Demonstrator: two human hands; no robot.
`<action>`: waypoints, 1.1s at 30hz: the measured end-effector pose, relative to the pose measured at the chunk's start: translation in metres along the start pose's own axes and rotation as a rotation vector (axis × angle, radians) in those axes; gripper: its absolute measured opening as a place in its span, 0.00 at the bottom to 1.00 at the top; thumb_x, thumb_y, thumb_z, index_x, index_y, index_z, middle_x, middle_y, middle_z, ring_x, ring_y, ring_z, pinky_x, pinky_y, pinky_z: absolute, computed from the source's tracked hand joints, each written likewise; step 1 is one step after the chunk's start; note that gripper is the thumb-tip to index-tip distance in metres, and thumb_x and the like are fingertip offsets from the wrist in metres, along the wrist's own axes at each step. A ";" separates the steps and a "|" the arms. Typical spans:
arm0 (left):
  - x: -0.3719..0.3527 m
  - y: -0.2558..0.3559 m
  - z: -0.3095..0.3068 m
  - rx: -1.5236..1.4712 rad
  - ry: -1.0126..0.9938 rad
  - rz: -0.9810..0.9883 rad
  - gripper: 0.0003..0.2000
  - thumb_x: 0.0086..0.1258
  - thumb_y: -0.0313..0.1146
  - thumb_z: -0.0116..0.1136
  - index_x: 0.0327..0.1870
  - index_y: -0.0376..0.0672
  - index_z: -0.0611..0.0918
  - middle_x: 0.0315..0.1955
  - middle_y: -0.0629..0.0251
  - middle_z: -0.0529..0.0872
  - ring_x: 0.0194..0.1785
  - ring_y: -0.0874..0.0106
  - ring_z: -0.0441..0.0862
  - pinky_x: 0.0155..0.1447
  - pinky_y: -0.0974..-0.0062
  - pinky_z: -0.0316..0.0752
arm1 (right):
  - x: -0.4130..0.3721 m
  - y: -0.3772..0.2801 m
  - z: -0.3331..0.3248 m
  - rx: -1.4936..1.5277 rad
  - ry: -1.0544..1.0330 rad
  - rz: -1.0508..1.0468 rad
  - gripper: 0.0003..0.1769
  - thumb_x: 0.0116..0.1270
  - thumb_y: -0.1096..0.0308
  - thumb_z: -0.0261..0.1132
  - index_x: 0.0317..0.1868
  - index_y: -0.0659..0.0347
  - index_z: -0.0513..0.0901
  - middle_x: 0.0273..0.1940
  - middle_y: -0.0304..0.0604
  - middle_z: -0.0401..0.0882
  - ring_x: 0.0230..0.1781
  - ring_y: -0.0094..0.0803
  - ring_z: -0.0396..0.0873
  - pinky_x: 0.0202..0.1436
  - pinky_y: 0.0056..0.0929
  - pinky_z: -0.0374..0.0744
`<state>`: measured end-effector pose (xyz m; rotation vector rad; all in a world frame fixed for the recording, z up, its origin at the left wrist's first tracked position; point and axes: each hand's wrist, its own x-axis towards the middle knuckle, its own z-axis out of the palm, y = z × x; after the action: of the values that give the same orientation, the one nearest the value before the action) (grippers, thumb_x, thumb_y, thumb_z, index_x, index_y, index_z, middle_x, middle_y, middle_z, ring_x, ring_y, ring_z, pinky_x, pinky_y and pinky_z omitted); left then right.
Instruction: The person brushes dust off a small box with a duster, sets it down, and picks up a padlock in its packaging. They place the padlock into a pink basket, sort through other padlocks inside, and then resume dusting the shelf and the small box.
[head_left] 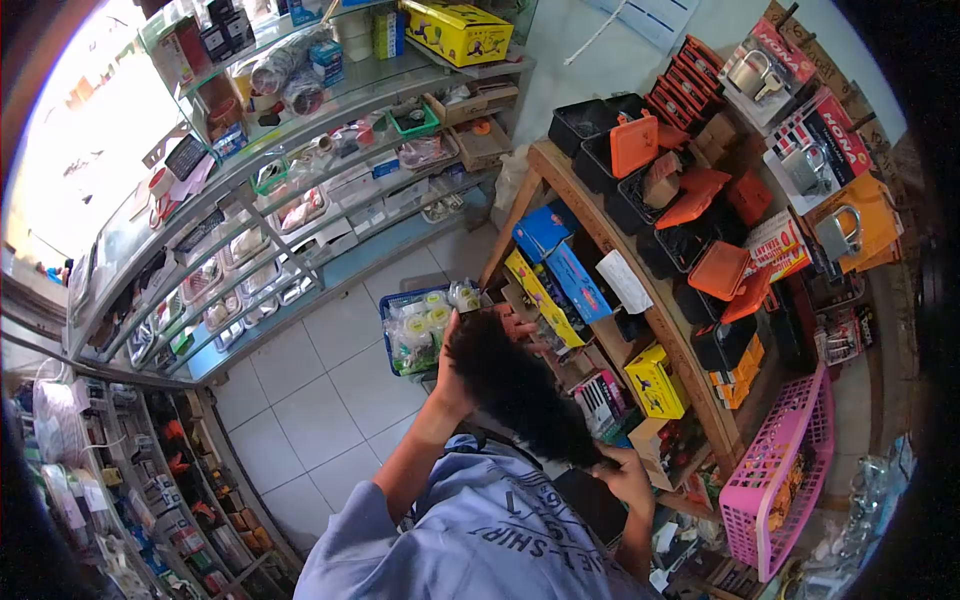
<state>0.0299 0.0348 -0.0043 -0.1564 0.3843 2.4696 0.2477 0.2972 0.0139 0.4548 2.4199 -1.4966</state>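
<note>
A black fluffy duster (525, 390) slants across the space in front of my body. At its upper left end is my left hand (455, 365), pressed against the bristles. Fingertips show on the far side, so this hand seems to cup the duster, though its palm is partly hidden. The lower right end of the duster is in the closed fingers of my right hand (628, 480). Beyond my left hand, a blue basket (384, 330) on the tiled floor holds clear-wrapped packs with yellow-green labels (418, 325).
A wooden shelf (640, 290) on the right carries black bins with orange lids (633, 145), blue boxes (565, 265) and yellow boxes (655, 382). A pink basket (775, 480) leans nearby. Glass display shelves (330, 110) run along the far left, with stocked racks (150, 490) below.
</note>
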 end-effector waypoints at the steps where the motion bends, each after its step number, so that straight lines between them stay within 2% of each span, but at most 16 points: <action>1: -0.001 0.003 -0.001 0.030 -0.145 0.004 0.34 0.75 0.64 0.33 0.65 0.45 0.73 0.59 0.56 0.79 0.60 0.56 0.78 0.67 0.49 0.68 | 0.002 -0.004 0.000 0.005 0.022 -0.043 0.23 0.60 0.81 0.63 0.58 0.74 0.78 0.28 0.44 0.81 0.30 0.23 0.75 0.36 0.27 0.77; 2: -0.003 0.004 0.002 0.032 -0.148 0.008 0.34 0.75 0.64 0.33 0.65 0.45 0.73 0.59 0.56 0.79 0.60 0.56 0.78 0.67 0.49 0.68 | 0.004 -0.004 -0.001 0.004 0.021 -0.048 0.23 0.60 0.81 0.63 0.58 0.74 0.78 0.28 0.44 0.81 0.30 0.23 0.75 0.36 0.27 0.77; 4: -0.011 0.004 0.010 0.171 0.279 0.007 0.34 0.75 0.63 0.32 0.64 0.44 0.74 0.57 0.55 0.80 0.60 0.53 0.78 0.67 0.49 0.68 | 0.006 -0.002 -0.003 0.019 0.022 0.053 0.25 0.59 0.82 0.65 0.59 0.73 0.77 0.29 0.47 0.82 0.30 0.23 0.77 0.36 0.27 0.77; 5: -0.010 0.003 0.008 0.171 0.278 0.009 0.34 0.75 0.63 0.32 0.64 0.44 0.74 0.57 0.55 0.80 0.60 0.53 0.78 0.67 0.49 0.68 | 0.006 -0.006 -0.002 0.018 0.022 0.051 0.25 0.59 0.82 0.65 0.59 0.73 0.77 0.29 0.47 0.82 0.30 0.23 0.77 0.36 0.27 0.77; 7: -0.004 0.003 0.000 -0.001 -0.135 0.039 0.34 0.74 0.65 0.33 0.65 0.46 0.74 0.56 0.58 0.81 0.58 0.55 0.79 0.66 0.52 0.70 | 0.007 -0.017 0.000 0.039 0.021 -0.128 0.11 0.58 0.82 0.60 0.42 0.71 0.83 0.24 0.35 0.79 0.26 0.19 0.74 0.32 0.22 0.74; 11: -0.007 0.002 -0.005 0.137 0.240 0.053 0.35 0.74 0.65 0.33 0.65 0.44 0.73 0.58 0.55 0.79 0.59 0.51 0.78 0.66 0.52 0.69 | 0.005 -0.014 0.000 -0.011 0.057 -0.020 0.12 0.58 0.82 0.61 0.42 0.71 0.83 0.24 0.35 0.79 0.27 0.19 0.75 0.33 0.21 0.73; 13: -0.007 0.009 0.000 0.049 -0.194 -0.028 0.35 0.74 0.65 0.34 0.68 0.45 0.70 0.59 0.59 0.79 0.60 0.65 0.78 0.68 0.63 0.68 | 0.004 -0.008 0.001 -0.049 -0.036 -0.111 0.23 0.59 0.80 0.65 0.57 0.71 0.79 0.40 0.52 0.86 0.39 0.24 0.78 0.45 0.28 0.78; 17: -0.009 0.005 -0.003 0.133 0.164 0.022 0.34 0.75 0.64 0.34 0.68 0.45 0.70 0.60 0.57 0.79 0.61 0.65 0.78 0.69 0.63 0.67 | 0.000 -0.017 0.009 -0.044 0.093 0.063 0.23 0.60 0.78 0.65 0.57 0.70 0.80 0.41 0.53 0.86 0.41 0.26 0.78 0.48 0.28 0.77; 20: -0.005 0.006 -0.009 -0.097 -0.204 -0.044 0.34 0.75 0.64 0.34 0.69 0.45 0.69 0.61 0.57 0.78 0.63 0.65 0.76 0.70 0.63 0.66 | -0.001 -0.023 0.014 -0.016 -0.035 -0.046 0.22 0.62 0.75 0.64 0.58 0.69 0.80 0.39 0.51 0.86 0.38 0.25 0.78 0.45 0.29 0.78; 22: -0.008 0.006 -0.010 0.091 0.113 0.003 0.34 0.74 0.63 0.35 0.69 0.45 0.69 0.62 0.54 0.76 0.64 0.65 0.75 0.70 0.63 0.65 | 0.001 -0.030 0.024 0.003 0.188 -0.069 0.05 0.60 0.78 0.62 0.35 0.71 0.82 0.25 0.37 0.78 0.25 0.19 0.72 0.30 0.22 0.71; 25: -0.005 0.006 -0.003 -0.014 -0.140 0.033 0.32 0.75 0.62 0.34 0.68 0.47 0.71 0.61 0.54 0.77 0.64 0.64 0.75 0.70 0.62 0.66 | -0.001 -0.034 0.029 0.069 0.088 -0.098 0.05 0.61 0.76 0.63 0.28 0.69 0.78 0.23 0.35 0.76 0.23 0.18 0.70 0.27 0.22 0.68; 27: -0.005 0.008 -0.003 -0.104 -0.246 -0.036 0.30 0.76 0.60 0.34 0.67 0.48 0.71 0.62 0.52 0.76 0.65 0.62 0.73 0.70 0.59 0.66 | 0.000 -0.029 0.034 0.032 0.144 -0.064 0.05 0.62 0.76 0.63 0.29 0.69 0.79 0.23 0.34 0.75 0.22 0.17 0.70 0.27 0.21 0.68; 29: -0.003 0.006 -0.012 0.095 0.147 0.059 0.33 0.75 0.62 0.36 0.68 0.45 0.71 0.61 0.59 0.77 0.65 0.57 0.73 0.68 0.55 0.68 | -0.003 -0.027 0.037 -0.006 0.195 -0.023 0.05 0.62 0.76 0.63 0.29 0.68 0.80 0.22 0.33 0.75 0.22 0.16 0.70 0.27 0.20 0.68; 30: -0.004 0.005 -0.011 0.094 0.149 0.059 0.33 0.75 0.62 0.36 0.68 0.45 0.71 0.61 0.59 0.77 0.65 0.57 0.73 0.68 0.55 0.68 | -0.004 -0.027 0.039 0.030 0.085 -0.014 0.06 0.62 0.75 0.63 0.38 0.69 0.81 0.28 0.39 0.80 0.27 0.20 0.73 0.32 0.25 0.72; 31: -0.005 0.005 -0.009 0.076 -0.016 0.072 0.34 0.75 0.63 0.35 0.68 0.45 0.71 0.62 0.59 0.77 0.65 0.59 0.74 0.68 0.57 0.68 | -0.004 -0.029 0.041 0.066 -0.023 -0.005 0.12 0.62 0.75 0.63 0.46 0.70 0.83 0.33 0.45 0.85 0.32 0.24 0.76 0.37 0.30 0.76; 33: -0.006 0.006 -0.006 0.058 -0.184 0.085 0.34 0.74 0.64 0.35 0.68 0.46 0.70 0.62 0.60 0.77 0.65 0.61 0.74 0.68 0.59 0.68 | -0.004 -0.034 0.054 0.132 0.017 -0.030 0.08 0.64 0.74 0.63 0.42 0.69 0.82 0.28 0.41 0.82 0.30 0.23 0.74 0.36 0.28 0.74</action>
<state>0.0313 0.0251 -0.0073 0.1132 0.3899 2.5268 0.2412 0.2340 0.0199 0.4617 2.3591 -1.6792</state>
